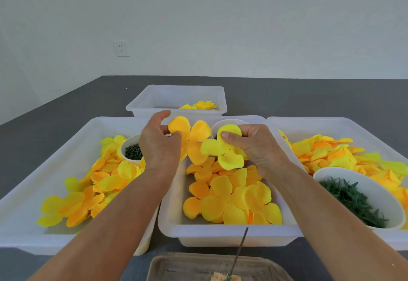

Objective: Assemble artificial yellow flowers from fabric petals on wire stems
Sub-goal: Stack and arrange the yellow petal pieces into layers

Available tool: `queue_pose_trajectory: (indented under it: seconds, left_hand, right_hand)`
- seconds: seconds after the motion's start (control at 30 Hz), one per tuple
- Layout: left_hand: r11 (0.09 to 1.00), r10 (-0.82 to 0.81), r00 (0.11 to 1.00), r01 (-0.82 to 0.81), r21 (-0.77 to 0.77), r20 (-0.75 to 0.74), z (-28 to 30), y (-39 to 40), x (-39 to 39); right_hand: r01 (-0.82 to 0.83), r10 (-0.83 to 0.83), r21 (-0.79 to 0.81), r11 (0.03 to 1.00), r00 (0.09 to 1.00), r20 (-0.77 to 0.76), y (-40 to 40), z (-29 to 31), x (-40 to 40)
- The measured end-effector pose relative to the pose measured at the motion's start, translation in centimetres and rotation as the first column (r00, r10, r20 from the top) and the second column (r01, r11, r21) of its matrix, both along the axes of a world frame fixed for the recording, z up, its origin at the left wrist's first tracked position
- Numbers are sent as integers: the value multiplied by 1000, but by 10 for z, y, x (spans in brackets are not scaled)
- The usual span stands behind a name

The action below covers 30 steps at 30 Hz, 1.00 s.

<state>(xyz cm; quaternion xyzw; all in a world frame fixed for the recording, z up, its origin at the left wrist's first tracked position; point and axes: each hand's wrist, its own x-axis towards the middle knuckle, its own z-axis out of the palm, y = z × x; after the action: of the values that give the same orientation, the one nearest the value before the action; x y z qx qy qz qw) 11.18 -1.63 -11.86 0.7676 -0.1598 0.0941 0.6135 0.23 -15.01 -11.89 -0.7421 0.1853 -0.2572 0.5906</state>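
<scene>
My left hand [160, 146] pinches an orange-yellow fabric petal piece [194, 139] with several lobes, held above the middle white tray [227, 232]. My right hand [254, 146] grips a paler yellow petal piece [225, 152] next to it; the two pieces overlap slightly. Beneath them the middle tray holds a heap of loose yellow and orange petals [231, 199]. A thin dark wire stem [239, 249] stands upright at the bottom centre, stuck in a tan block [220, 277] on a brown tray [198, 267].
A left white tray [33, 234] holds petals and a small cup of dark green pieces [133, 151]. The right tray [335, 126] has petals and a bowl of green calyx pieces [353, 199]. A far tray [176, 95] contains finished yellow flowers [204, 105]. Grey table, white wall behind.
</scene>
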Motion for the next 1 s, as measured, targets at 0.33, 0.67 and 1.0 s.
queue_pose_trajectory:
  seconds: [0.33,0.67,1.0]
  left_hand:
    - [946,-233,968,203,254,95,0,-5,-13]
    - [920,-381,858,388,-49,-344,3,-11,-16]
    - [912,-410,880,401,-87,-240,2,-6,-17]
  right_hand:
    - [30,-33,71,997,999,41,0,2,3]
    - [-64,54,43,997,976,212,3,2,1]
    - [30,-20,-35,999,969,248,1,-4,3]
